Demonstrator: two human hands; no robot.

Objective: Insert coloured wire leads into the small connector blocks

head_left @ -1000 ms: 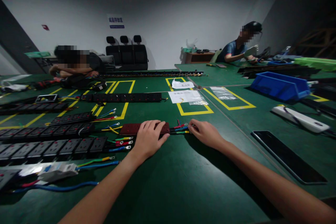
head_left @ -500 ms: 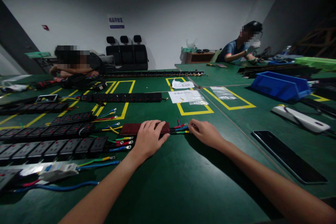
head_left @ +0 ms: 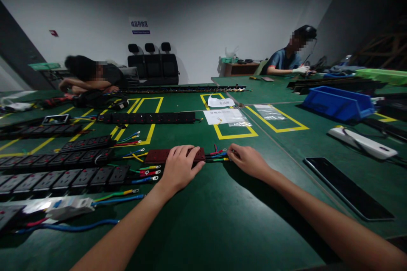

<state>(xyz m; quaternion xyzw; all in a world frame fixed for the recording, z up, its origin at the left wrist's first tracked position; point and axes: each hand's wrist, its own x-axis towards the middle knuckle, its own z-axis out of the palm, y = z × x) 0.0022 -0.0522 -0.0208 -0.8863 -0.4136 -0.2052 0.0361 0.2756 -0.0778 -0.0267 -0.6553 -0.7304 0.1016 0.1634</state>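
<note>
A dark red socket strip point(head_left: 155, 156) lies on the green table, with coloured wires coming out of both ends. My left hand point(head_left: 180, 165) rests flat across its right part, fingers stretched over the top and thumb spread to the side, hiding part of it. Just right of the strip, my right hand point(head_left: 244, 159) is closed in a pinch at the ends of the wires point(head_left: 218, 156), which are blue, red and yellow-green. Its fingers cover the wire tips.
Black socket strips point(head_left: 63, 180) with lugged wires line the left side. A phone point(head_left: 346, 188), a white power strip point(head_left: 362, 142) and a blue bin point(head_left: 338, 103) lie right. Papers point(head_left: 219, 116) lie ahead. Two people sit across the table, one with head lowered, one wearing gloves.
Both my hands stay in place on the strip and wires. Across the table on the right, the gloved person's hand has come down from near the face to the table.
</note>
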